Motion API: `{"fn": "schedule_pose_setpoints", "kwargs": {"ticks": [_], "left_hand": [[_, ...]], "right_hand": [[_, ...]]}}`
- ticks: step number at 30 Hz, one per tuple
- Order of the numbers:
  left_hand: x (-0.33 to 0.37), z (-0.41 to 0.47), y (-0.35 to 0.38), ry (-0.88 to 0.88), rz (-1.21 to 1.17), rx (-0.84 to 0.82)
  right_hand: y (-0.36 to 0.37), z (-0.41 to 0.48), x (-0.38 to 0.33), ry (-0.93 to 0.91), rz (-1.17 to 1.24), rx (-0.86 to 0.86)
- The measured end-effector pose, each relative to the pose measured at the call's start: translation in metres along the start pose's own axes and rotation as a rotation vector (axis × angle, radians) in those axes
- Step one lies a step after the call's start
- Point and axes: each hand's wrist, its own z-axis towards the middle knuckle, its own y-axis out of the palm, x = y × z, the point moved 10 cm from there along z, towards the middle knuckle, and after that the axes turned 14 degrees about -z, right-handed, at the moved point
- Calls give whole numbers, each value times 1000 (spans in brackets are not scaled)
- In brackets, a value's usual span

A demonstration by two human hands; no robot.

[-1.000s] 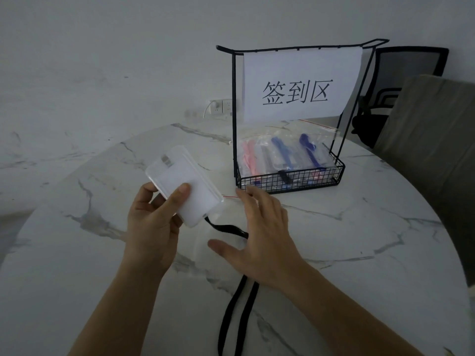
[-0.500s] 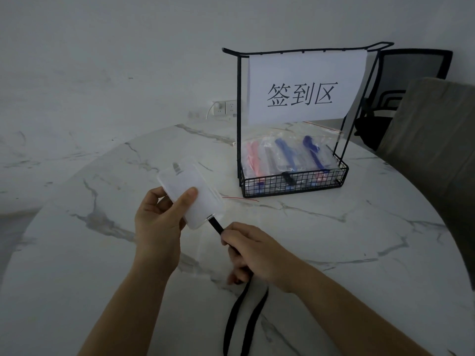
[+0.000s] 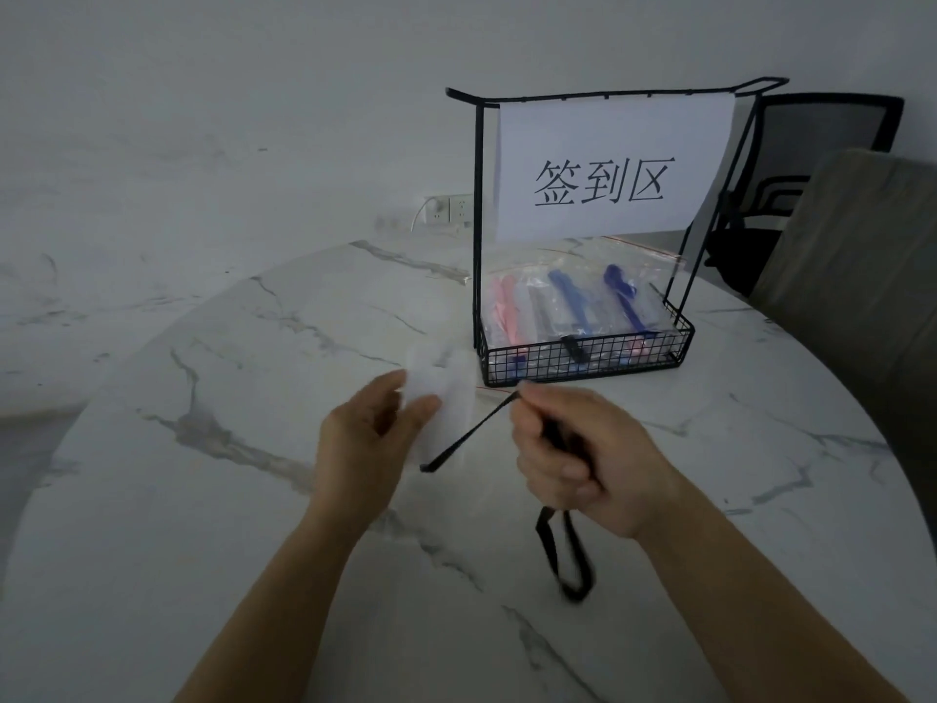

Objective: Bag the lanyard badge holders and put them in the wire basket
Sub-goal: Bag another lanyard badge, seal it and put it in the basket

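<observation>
While the left hand [image 3: 372, 438] pinches the blurred badge holder [image 3: 440, 398], the right hand [image 3: 568, 449] grips its lanyard [image 3: 466, 438], stretched between both hands; the basket [image 3: 588, 355] sits just beyond them.

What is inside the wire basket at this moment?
Clear zip bags of pink and blue lanyards lie in the wire basket. Its mesh front covers their lower ends; the count is unclear.

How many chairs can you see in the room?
2. A black mesh chair stands behind the wire basket, at the far right. A grey padded chair sits nearer, at the right edge of the table. More could be outside the picture.
</observation>
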Motion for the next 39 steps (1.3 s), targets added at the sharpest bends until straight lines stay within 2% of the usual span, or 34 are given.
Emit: {"fn": "schedule_pose_setpoints", "kwargs": {"ticks": [2,4,10,14,16,20,26,30,33,36,37,39], "left_hand": [[10,-7,28,37,-18,-222],[19,-18,44,2,-162,-373],[18,-33,62,-236,-484,-543],[4,-31,58,-452,-754,-439],[-4,-30,54,-528,-861,-398],[-16,-22,43,-562,-996,-232],[-35,-11,22,-542,-1010,15],[-37,-10,15,-481,-945,83],[-32,-8,0,-349,-746,153],[-26,-5,-14,-255,-619,207],[-26,-4,-16,-251,-607,208],[-27,-2,-16,-262,-598,183]], "right_hand": [[-11,-2,-10,-55,171,17],[-24,1,-12,-81,280,80],[-73,-4,6,-4,423,371],[-85,-4,27,175,230,471],[-82,-1,39,258,52,486],[-64,5,54,313,-302,381],[-35,12,49,151,-772,220],[-22,18,48,88,-922,158],[-24,16,39,4,-1093,210],[-23,11,16,-220,-1429,337],[-22,10,8,-291,-1450,392],[-27,5,-5,-390,-1345,488]]}}
